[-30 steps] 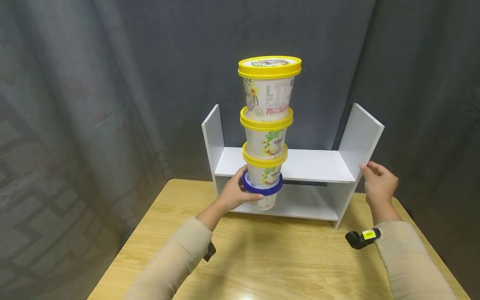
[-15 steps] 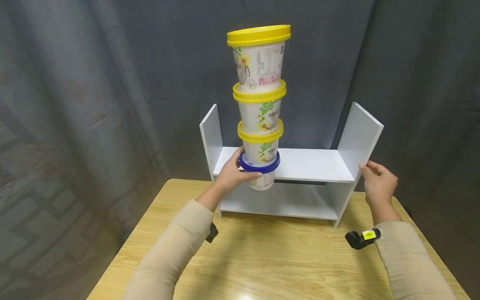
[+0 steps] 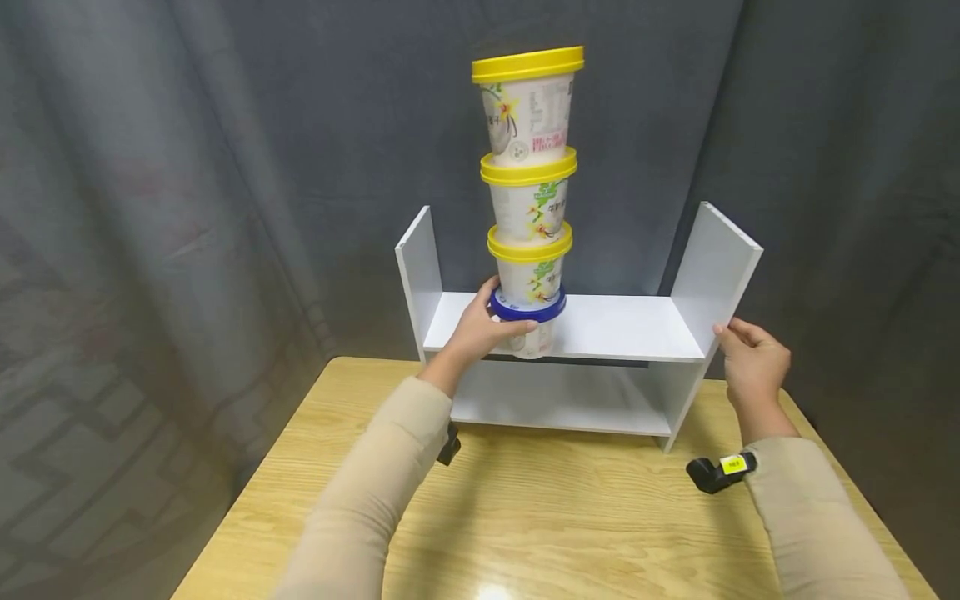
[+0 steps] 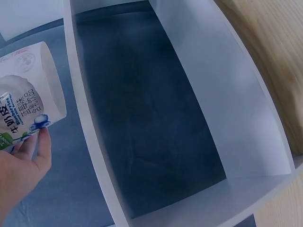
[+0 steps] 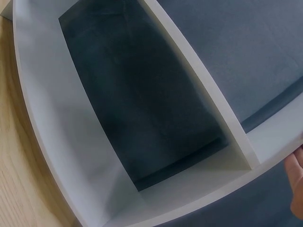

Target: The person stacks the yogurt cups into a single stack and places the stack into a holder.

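Note:
In the head view my left hand (image 3: 480,329) grips a white tub with a blue lid (image 3: 542,340), thumb across its front. Three yellow-lidded white tubs (image 3: 532,117) stand stacked on that lid, the column leaning slightly. The blue-lidded tub overlaps the front of the white shelf's upper board (image 3: 630,325). A gap shows between the tub's base (image 4: 56,85) and the board (image 4: 87,113) in the left wrist view. My right hand (image 3: 753,358) pinches the front edge of the shelf's right side panel (image 3: 716,275); only part of that hand (image 5: 297,184) shows in the right wrist view.
The two-level shelf stands on a wooden table (image 3: 570,508), with its lower board (image 3: 562,396) under the stack. Its left side panel (image 3: 420,267) rises just left of the tubs. A grey curtain (image 3: 337,167) hangs behind and at both sides.
My left hand has raised the stack of tubs from in front of the lower level to upper board height, then carried it slightly right and forward. My right hand stays at the side panel.

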The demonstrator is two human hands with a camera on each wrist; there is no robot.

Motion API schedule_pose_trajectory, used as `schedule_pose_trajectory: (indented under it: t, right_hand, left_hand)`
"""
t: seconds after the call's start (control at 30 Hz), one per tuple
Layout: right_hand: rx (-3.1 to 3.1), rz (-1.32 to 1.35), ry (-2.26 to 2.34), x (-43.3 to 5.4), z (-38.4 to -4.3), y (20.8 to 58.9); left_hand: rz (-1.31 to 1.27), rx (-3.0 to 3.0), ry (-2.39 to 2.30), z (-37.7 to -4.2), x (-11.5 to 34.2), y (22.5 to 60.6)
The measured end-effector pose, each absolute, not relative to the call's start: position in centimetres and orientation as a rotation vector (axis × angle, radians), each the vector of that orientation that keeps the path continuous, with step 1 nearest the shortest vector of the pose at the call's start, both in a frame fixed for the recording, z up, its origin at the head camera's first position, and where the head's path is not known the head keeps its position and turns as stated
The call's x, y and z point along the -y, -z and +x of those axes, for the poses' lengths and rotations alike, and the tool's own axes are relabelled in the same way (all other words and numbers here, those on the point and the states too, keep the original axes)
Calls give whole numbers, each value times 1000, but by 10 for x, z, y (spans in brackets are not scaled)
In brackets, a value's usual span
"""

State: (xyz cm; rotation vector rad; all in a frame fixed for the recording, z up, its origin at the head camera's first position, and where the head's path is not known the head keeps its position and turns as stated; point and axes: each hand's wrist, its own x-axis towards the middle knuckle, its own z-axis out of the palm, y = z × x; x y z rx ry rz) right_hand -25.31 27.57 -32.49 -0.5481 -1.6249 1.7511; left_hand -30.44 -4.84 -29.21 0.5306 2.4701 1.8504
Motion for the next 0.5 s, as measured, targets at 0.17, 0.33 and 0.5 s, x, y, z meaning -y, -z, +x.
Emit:
schedule_pose_trajectory:
  t: [0.17,0.33,0.5]
  right_hand:
    - [1647,-589,-1743,-276,-252,325]
    - [1710,-632,-1719,-276,-252,323]
    - [1793,-641,-1645,-273,-254,320]
  left_hand:
    - [507,-2491,-1832,-311,38,293]
    - [471,-2505,-1829,-316,31,296]
    - [436,-2545,-1819,-320,26,297]
